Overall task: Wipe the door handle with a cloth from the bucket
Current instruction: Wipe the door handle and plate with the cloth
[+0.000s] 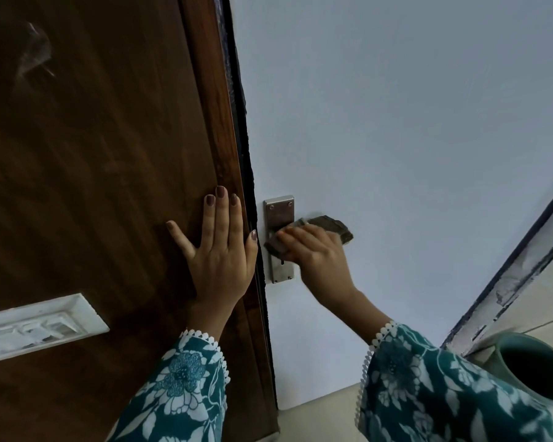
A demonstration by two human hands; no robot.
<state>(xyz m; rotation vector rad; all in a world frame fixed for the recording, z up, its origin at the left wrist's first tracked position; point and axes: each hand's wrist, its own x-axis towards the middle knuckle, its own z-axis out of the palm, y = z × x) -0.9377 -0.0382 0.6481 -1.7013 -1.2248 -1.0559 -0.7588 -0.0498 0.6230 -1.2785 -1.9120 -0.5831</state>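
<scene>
Two hands show. The left hand (219, 250) lies flat, fingers spread, on one dark brown wooden panel (93, 170). The right hand (316, 253) presses one grey-brown cloth (331, 226), fingers curled over it, against one steel handle plate (278, 212) on the pale blue door (396, 122). One teal bucket (530, 365) stands lower right.

My left hand (219, 250) lies flat on the brown wooden panel (93, 170), fingers spread, just beside the dark gap (248, 173) where the panel meets the pale door (396, 122); that gap looks too narrow for my fingers. My right hand (316, 250) is pressed with the cloth (329, 226) over the handle, against the metal plate (280, 215), so the handle itself is covered. Above and to the right of that hand the pale door is bare and open for sweeping. A white switch plate (42, 327) juts from the panel below left of my left hand. The green bucket (530, 365) stands low on the right, near my right sleeve (428, 387), its mouth open.
</scene>
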